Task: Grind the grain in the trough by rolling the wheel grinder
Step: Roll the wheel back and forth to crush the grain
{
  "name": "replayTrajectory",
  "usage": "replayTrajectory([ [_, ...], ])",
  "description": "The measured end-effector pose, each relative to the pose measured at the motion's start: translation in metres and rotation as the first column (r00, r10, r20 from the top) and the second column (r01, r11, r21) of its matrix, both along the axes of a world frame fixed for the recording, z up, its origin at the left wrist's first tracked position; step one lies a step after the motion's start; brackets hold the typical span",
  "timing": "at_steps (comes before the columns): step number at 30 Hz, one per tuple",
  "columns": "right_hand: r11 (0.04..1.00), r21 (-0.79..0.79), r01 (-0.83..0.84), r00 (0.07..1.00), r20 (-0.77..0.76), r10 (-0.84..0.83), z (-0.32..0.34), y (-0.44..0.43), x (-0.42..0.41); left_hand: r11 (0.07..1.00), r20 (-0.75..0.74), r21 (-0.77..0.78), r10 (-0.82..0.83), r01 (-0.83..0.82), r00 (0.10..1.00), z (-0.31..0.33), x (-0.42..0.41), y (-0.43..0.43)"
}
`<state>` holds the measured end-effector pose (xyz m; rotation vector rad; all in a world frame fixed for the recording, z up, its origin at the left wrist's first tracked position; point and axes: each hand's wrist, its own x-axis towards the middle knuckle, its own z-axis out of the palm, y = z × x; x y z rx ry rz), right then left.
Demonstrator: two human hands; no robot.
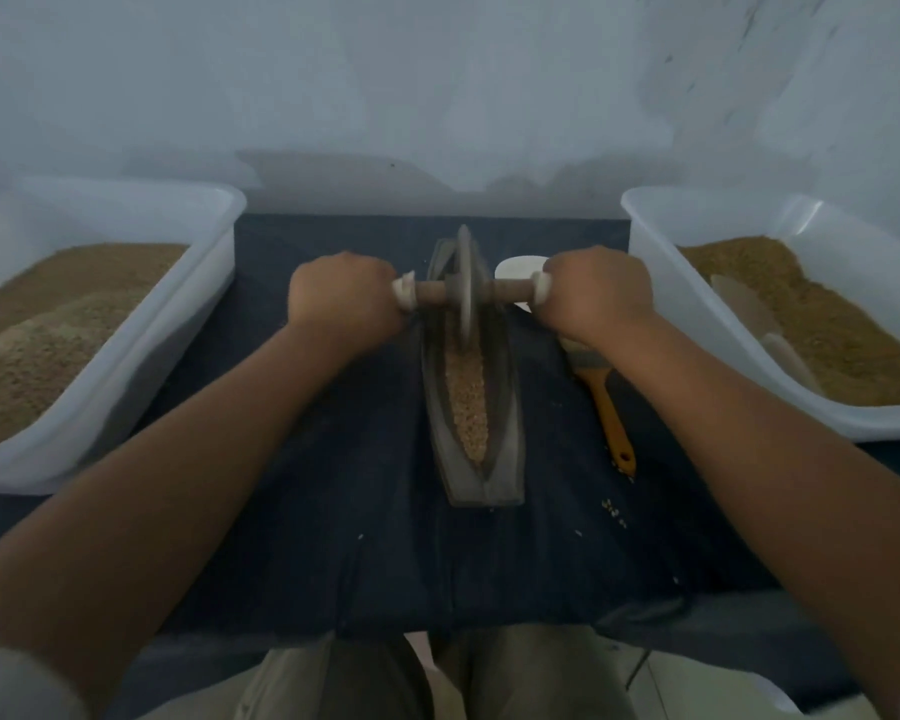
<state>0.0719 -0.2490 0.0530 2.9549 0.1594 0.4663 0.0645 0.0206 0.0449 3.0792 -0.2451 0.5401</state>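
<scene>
The wheel grinder (466, 291) stands on edge in the far half of the long, boat-shaped trough (437, 407), which lies lengthwise in the middle of the dark-covered bench (333, 511). Its axle crosses the trough from left to right. The hands are well apart and both clamped on that axle: the left hand (341, 301) is curled round the left handle end, the right hand (596, 296) round the right one, with pale caps showing just inside each fist. That looks like the right hold, since an even grip on both ends should keep the thin disc upright in the groove. Wheel and trough look like dense grey metal or stone, so I judge them heavy and rigid; the weight should do much of the crushing, and the trough is unlikely to slide. The grain (470, 407) fills the groove on the near side of the wheel. It is loose and coarse, and likely to spill over the low walls if the wheel tilts or runs too fast. A wooden-handled brush (611, 413) lies just to the right of the trough.
</scene>
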Motion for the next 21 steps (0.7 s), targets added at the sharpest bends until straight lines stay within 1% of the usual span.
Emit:
replayTrajectory([
  [2, 1.0, 0.029, -0.004, 0.998, -0.069, 0.006, -0.001, -0.003, -0.007, 0.999, -0.023, 0.043, -0.004, 0.005, 1.0, 0.004, -0.012, -0.002],
  [4, 0.998, 0.065, -0.027, 0.99, -0.139, 0.036, -0.004, -0.009, -0.036, 0.995, -0.024, 0.094, -0.033, 0.035, 0.999, -0.006, -0.037, 0.006],
  [5, 0.996, 0.073, -0.054, 0.982, -0.176, 0.067, -0.005, -0.016, -0.055, 0.991, -0.006, 0.121, -0.062, 0.063, 0.998, -0.011, -0.053, 0.012],
  [7, 0.987, 0.116, -0.11, 0.952, -0.275, 0.138, 0.003, -0.028, -0.089, 0.977, 0.085, 0.162, -0.152, 0.137, 0.985, -0.018, -0.083, 0.021],
  [9, 0.971, 0.194, -0.143, 0.906, -0.37, 0.207, 0.012, -0.034, -0.104, 0.971, 0.171, 0.158, -0.206, 0.179, 0.964, -0.02, -0.096, 0.026],
  [10, 0.966, 0.201, -0.161, 0.894, -0.385, 0.229, 0.012, -0.035, -0.101, 0.973, 0.164, 0.148, -0.201, 0.178, 0.966, -0.023, -0.095, 0.027],
  [11, 0.968, 0.181, -0.173, 0.902, -0.365, 0.23, 0.011, -0.032, -0.094, 0.978, 0.13, 0.13, -0.178, 0.162, 0.975, -0.028, -0.089, 0.028],
  [13, 0.981, 0.089, -0.175, 0.957, -0.217, 0.19, 0.005, -0.023, -0.063, 0.994, 0.044, 0.069, -0.086, 0.083, 0.995, -0.033, -0.061, 0.024],
  [14, 0.988, 0.038, -0.148, 0.979, -0.137, 0.152, 0.002, -0.018, -0.045, 0.998, 0.033, 0.043, -0.044, 0.043, 0.998, -0.031, -0.043, 0.02],
  [15, 0.995, 0.009, -0.103, 0.99, -0.091, 0.104, 0.001, -0.013, -0.028, 0.999, 0.03, 0.031, -0.013, 0.012, 0.999, -0.027, -0.024, 0.015],
  [18, 1.0, -0.003, -0.013, 0.996, -0.083, 0.013, 0.0, -0.005, 0.002, 0.999, -0.008, 0.042, 0.032, -0.032, 0.999, -0.009, 0.005, 0.003],
  [21, 1.0, 0.008, -0.019, 0.991, -0.134, 0.02, -0.001, -0.008, -0.012, 0.997, -0.044, 0.071, 0.001, 0.003, 0.999, -0.011, -0.014, 0.008],
])
